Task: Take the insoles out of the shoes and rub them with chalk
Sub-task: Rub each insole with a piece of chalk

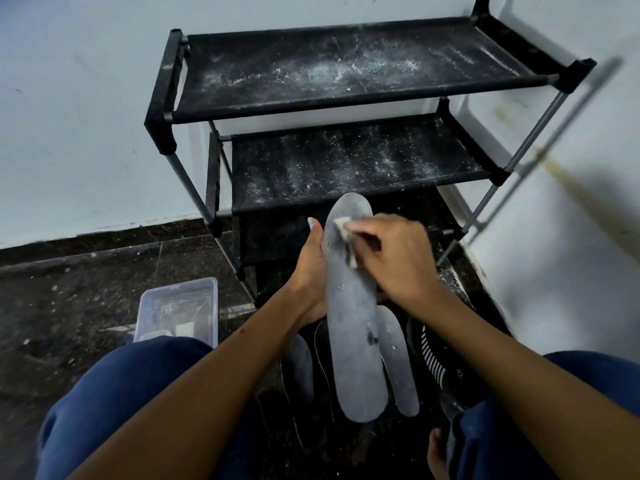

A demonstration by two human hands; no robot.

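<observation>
Nearest the camera, 2 knees in blue trousers (pixel 114 396) are framing the view, and a bare foot (pixel 437 455) is showing at the bottom edge on the dark speckled floor (pixel 69 299).

Between the knees, 2 grey insoles are lying on the floor: a left insole (pixel 303 367) partly hidden, and a right insole (pixel 398 362) just beside a black shoe (pixel 434 362) with white stripes.

Above these, the held insole (pixel 353 341) is standing nearly upright, heel end down towards the person and toe end pointing away at the rack. The left hand (pixel 310 271) is gripping its left edge near the middle, thumb raised along the side and fingers wrapped behind it. The right hand (pixel 391 258) is curled around a pale chalk (pixel 343 225), pinching it and pressing it against the upper part of the insole's face, which is looking dusted with white.

To the left, a clear plastic box (pixel 178 306) is sitting on the floor beside the left knee, with small pale pieces inside that are too blurred to identify.

Farther off, a black shoe rack (pixel 346 77) with grey poles is standing against the white wall (pixel 76 116) in the corner, and its fabric shelves are carrying scattered white powder.
</observation>
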